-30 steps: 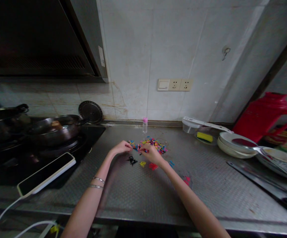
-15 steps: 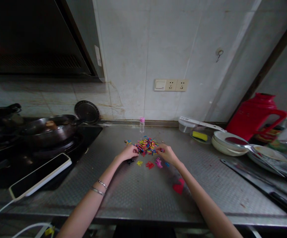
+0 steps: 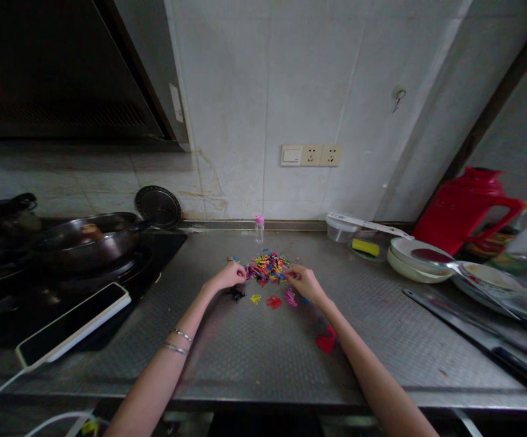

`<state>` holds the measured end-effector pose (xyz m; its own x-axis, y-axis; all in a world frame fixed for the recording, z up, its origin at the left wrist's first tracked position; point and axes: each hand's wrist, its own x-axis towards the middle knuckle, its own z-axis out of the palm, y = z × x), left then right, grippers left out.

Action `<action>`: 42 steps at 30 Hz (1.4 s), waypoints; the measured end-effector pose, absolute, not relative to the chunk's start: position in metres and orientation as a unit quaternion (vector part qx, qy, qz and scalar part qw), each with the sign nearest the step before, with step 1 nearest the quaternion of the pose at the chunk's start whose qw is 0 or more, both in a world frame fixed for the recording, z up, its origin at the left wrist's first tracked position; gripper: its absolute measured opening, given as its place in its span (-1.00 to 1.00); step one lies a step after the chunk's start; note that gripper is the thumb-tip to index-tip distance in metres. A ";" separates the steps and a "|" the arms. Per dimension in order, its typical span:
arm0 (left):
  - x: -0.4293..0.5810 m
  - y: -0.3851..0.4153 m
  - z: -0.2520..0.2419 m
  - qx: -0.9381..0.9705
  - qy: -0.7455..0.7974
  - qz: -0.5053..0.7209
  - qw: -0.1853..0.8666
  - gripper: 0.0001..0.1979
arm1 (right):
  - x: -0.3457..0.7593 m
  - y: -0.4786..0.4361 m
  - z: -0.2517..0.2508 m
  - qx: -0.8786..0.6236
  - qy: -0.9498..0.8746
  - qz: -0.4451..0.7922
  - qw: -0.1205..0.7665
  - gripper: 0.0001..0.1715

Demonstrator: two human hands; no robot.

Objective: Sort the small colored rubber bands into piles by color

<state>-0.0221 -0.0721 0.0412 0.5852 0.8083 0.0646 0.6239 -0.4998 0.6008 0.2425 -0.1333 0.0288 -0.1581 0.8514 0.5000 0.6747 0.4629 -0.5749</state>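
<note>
A heap of small rubber bands (image 3: 268, 267) in mixed bright colours lies mid-counter. At its left edge is my left hand (image 3: 229, 277), fingers curled in a pinch; whatever lies between the fingertips is too small to make out. My right hand (image 3: 304, 281) pinches at the heap's right edge, its fingertips' contents also unclear. Nearer me, sorted clusters form a row: black bands (image 3: 236, 294), yellow bands (image 3: 255, 298), red bands (image 3: 273, 301), pink bands (image 3: 290, 297) and blue bands (image 3: 305, 300), the last partly hidden by my right hand.
Behind the heap stands a small clear bottle (image 3: 259, 230) with a pink cap. A phone (image 3: 74, 325) and a pan (image 3: 85, 240) are left. Right are a yellow sponge (image 3: 365, 247), bowls (image 3: 415, 261), a knife (image 3: 463, 331) and a red thermos jug (image 3: 458, 209). A red heart (image 3: 325, 340) lies near my right forearm.
My left hand has moved left, a little away from the heap, uncovering more of the black bands. My right hand stays at the heap's right edge. The view has shifted slightly.
</note>
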 end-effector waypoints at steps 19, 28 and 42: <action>-0.047 -0.065 0.054 0.822 0.457 0.207 0.271 -0.62 | 0.255 -0.128 0.017 -0.547 -0.781 0.014 0.301 -0.86; -0.036 -0.068 0.052 0.834 0.429 0.211 0.277 -0.63 | 0.248 -0.123 0.009 -0.573 -0.777 -0.003 0.260 -0.85; -0.011 -0.075 0.050 0.858 0.400 0.185 0.264 -0.77 | 0.193 -0.157 0.041 -0.493 -0.844 -0.026 0.209 -0.84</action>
